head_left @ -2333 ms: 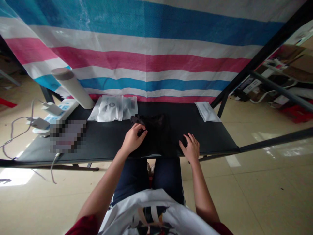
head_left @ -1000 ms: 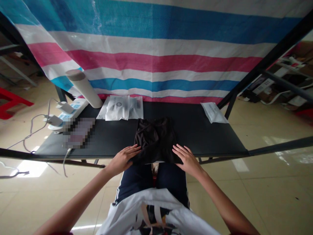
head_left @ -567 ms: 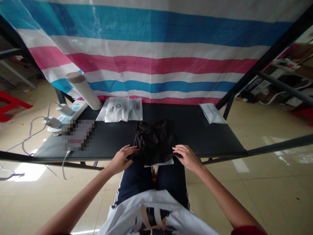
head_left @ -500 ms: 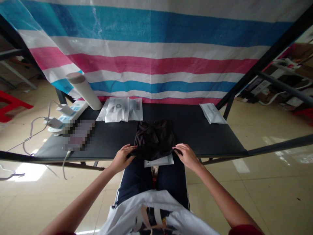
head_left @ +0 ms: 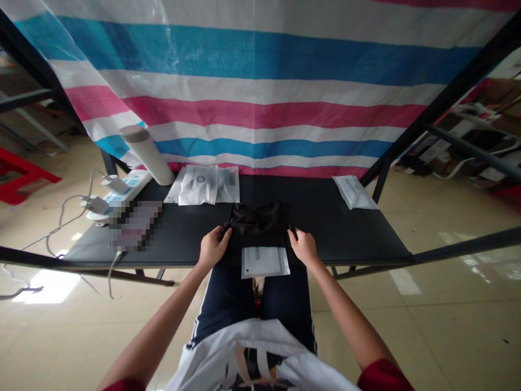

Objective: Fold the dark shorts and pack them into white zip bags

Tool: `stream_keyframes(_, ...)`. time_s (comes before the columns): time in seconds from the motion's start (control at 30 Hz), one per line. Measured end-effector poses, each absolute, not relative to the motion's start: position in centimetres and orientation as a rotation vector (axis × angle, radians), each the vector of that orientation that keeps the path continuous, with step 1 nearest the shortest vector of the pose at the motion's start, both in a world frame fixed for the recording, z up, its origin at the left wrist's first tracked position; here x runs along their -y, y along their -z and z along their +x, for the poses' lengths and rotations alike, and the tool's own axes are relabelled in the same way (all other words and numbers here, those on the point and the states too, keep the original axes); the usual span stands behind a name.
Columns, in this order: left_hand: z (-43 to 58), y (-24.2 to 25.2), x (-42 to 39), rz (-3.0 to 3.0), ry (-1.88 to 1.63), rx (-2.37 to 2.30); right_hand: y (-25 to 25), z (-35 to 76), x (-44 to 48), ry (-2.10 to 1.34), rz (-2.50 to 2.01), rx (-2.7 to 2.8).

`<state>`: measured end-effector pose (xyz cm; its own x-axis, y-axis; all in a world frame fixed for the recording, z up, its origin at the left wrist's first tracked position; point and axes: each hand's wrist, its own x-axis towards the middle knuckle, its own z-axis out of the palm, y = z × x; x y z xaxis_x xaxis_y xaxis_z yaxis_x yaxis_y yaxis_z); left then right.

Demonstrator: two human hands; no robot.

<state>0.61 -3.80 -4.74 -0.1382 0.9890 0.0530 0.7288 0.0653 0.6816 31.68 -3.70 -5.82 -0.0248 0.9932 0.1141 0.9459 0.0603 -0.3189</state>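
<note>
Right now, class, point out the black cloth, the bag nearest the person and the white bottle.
Black cloth [head_left: 259,219], head view: bunched middle.
Nearest bag [head_left: 266,263], head view: its visible face.
White bottle [head_left: 150,157], head view: its side, mid-height.

Black table [head_left: 345,233], dark cloth [head_left: 259,218], packets [head_left: 198,185], apparently a phone [head_left: 138,224]

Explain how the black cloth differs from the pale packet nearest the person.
The black cloth looks bunched; the pale packet is flat. The left hand and right hand grip the cloth, not the packet. The packet reaches past the front of the table; the cloth does not. Both lie midway along it.
</note>
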Motion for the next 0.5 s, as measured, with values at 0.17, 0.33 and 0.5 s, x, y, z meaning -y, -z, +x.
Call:
stream_keyframes(0.17,1.4,3.4,2.5,1.805,-0.553,-2.087,5.1,31.4,3.1,-0.174,-2.058,2.003)
stream_keyframes(0.33,1.4,2.8,1.3,1.807,-0.327,-2.133,4.4,30.9,2.3,-0.161,-2.163,1.977)
stream_keyframes(0.5,0.0,3.3,0.1,1.773,-0.34,-2.065,4.1,31.9,1.3,-0.312,-2.134,1.905)
